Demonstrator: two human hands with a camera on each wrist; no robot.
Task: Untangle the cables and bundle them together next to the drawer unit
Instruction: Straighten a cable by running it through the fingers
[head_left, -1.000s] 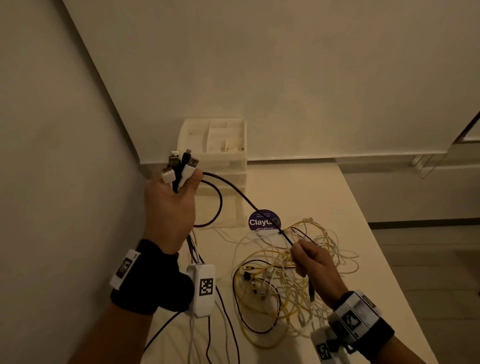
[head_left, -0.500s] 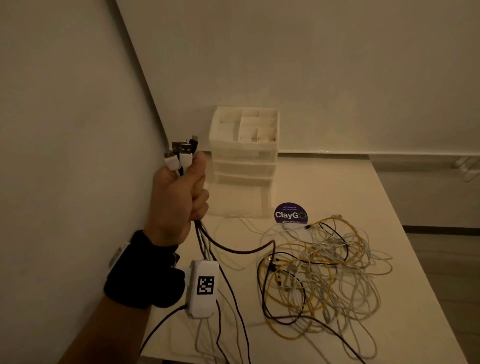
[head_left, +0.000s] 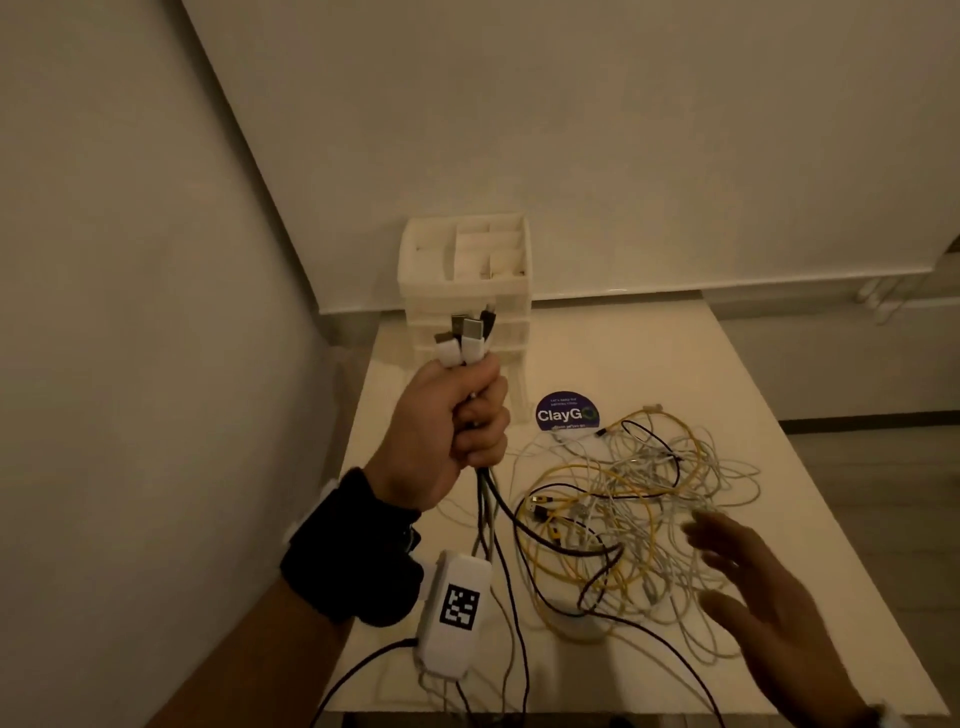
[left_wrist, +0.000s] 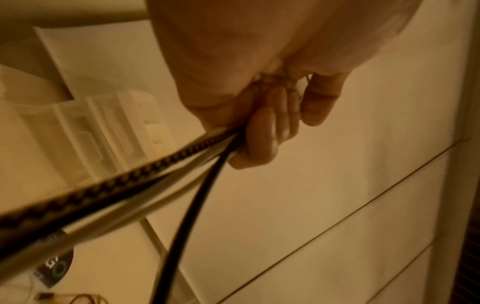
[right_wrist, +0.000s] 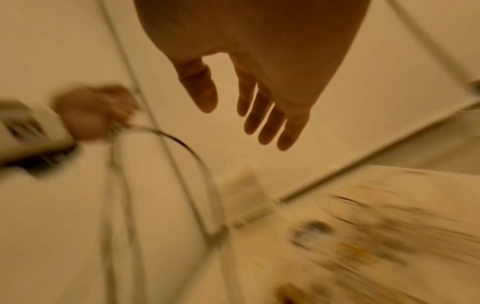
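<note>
My left hand (head_left: 457, 421) is raised above the table's left side and grips a bunch of cables just below their plugs (head_left: 465, 338), white and black USB ends sticking up. The held cables (left_wrist: 182, 172) hang down from the fist. A tangle of yellow, white and black cables (head_left: 639, 514) lies on the white table (head_left: 701, 364). My right hand (head_left: 769, 597) hovers over the tangle's right side, fingers spread and holding nothing; the right wrist view shows its straight fingers (right_wrist: 267, 121). The white drawer unit (head_left: 467, 291) stands at the table's far left corner.
A round purple ClayGo sticker (head_left: 567, 411) lies on the table in front of the drawer unit. Walls close in on the left and behind. The table's right edge (head_left: 831, 499) drops to the floor.
My right hand let go of the black cable, left view, and now returns open over the tangle. The left fist closed around the bunch and stays raised; the camera view shifted left.
</note>
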